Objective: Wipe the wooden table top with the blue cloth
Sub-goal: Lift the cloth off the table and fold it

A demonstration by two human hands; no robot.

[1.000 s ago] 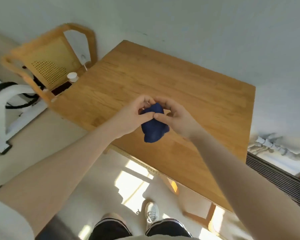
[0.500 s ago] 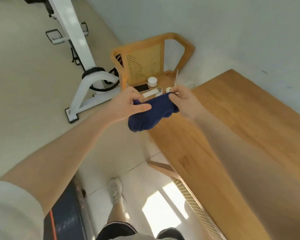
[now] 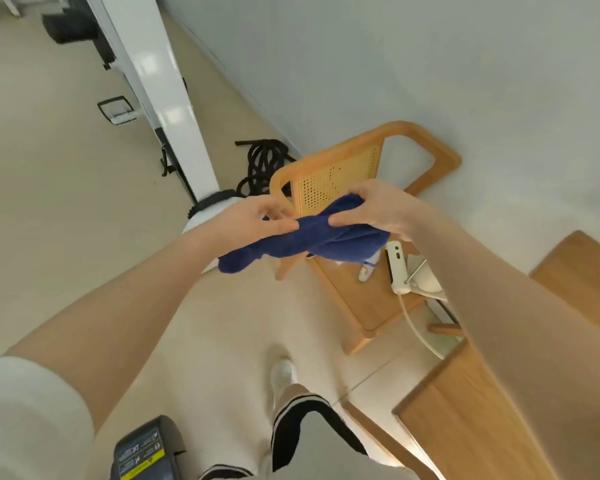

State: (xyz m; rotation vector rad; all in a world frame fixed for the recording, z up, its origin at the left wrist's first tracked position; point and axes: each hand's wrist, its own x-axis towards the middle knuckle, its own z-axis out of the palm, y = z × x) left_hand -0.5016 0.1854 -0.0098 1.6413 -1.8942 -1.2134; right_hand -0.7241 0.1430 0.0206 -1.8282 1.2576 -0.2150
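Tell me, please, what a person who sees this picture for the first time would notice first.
The dark blue cloth stands out at the centre, held in the air between the left hand and the right hand. Behind it stands a wooden chair by the wall; the wooden table lies at the lower right.

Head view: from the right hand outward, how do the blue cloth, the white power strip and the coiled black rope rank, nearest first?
From the right hand:
1. Blue cloth, gripped in it.
2. White power strip, just below on the chair seat.
3. Coiled black rope, on the floor behind the chair.
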